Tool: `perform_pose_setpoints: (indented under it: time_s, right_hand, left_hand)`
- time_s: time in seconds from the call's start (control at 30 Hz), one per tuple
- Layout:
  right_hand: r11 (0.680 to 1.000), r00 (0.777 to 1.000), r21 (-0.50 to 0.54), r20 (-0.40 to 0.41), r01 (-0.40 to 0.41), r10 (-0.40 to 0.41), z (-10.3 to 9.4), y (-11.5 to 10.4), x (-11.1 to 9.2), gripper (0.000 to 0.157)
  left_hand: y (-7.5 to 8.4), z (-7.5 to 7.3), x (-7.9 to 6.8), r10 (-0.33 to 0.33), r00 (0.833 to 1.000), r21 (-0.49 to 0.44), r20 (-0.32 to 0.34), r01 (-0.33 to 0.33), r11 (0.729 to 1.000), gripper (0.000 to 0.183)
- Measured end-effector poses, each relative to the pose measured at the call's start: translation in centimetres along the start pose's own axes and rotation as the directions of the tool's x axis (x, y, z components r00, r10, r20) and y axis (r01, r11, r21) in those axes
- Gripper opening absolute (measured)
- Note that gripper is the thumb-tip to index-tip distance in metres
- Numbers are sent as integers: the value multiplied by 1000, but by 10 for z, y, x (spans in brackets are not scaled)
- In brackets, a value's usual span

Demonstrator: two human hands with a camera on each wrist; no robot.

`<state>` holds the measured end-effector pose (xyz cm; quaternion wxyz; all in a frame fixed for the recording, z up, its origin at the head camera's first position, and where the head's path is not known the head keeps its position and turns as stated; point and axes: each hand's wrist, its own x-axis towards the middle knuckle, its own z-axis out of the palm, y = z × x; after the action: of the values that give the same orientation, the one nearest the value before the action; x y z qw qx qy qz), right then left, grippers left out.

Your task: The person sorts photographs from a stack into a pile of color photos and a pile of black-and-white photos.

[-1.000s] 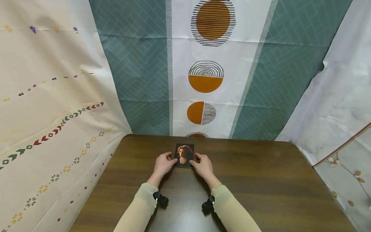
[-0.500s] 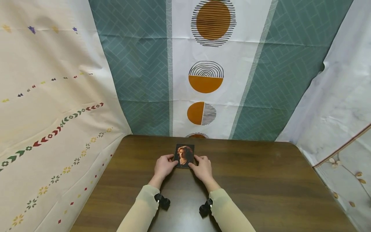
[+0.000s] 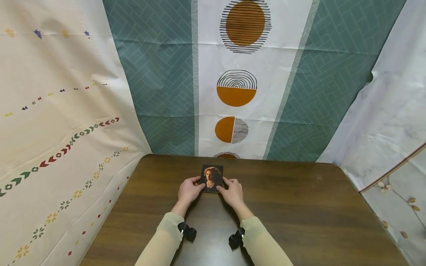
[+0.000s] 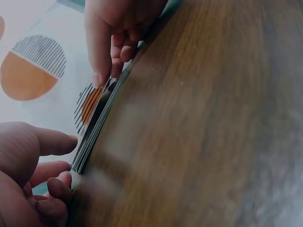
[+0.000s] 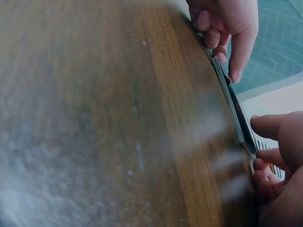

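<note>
A small stack of picture cards (image 3: 212,176) lies flat near the back of the wooden table, its dark top showing a portrait. My left hand (image 3: 189,190) holds its left side, thumb over the front corner and fingers along the edge. On the opposite side my right hand (image 3: 232,192) grips it the same way. From the left wrist, the layered edge of the stack (image 4: 100,126) shows several thin sheets, low on the tabletop. The right wrist view has the same layered edge (image 5: 231,103) between both hands.
The brown wooden table (image 3: 283,207) runs back to a hanging green and white cloth (image 3: 163,92). A patterned cream cloth (image 3: 66,155) borders the left side, and a pale marbled cloth (image 3: 392,111) the right. Black wrist cameras sit on both sleeves.
The right hand has shifted slightly left and down along the stack's side. Stack and left hand have moved only a tiny bit; the last half second is nearly still.
</note>
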<state>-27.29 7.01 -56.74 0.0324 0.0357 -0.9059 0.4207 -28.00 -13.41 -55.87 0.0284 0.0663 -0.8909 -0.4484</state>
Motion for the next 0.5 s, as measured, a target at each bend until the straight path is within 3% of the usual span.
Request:
perform_pose_setpoints:
  time_s: [0.3,0.5]
  right_hand:
    - [997,999,74,3,32,-33,-5,0,2,58]
    - [977,1000,210,16,-23,20,-6,-2,4,59]
  left_hand:
    - [0,3,-1,-5,999,-147,-41,-1,989,44]
    - [3,6,-1,15,998,-251,-59,-29,967,41]
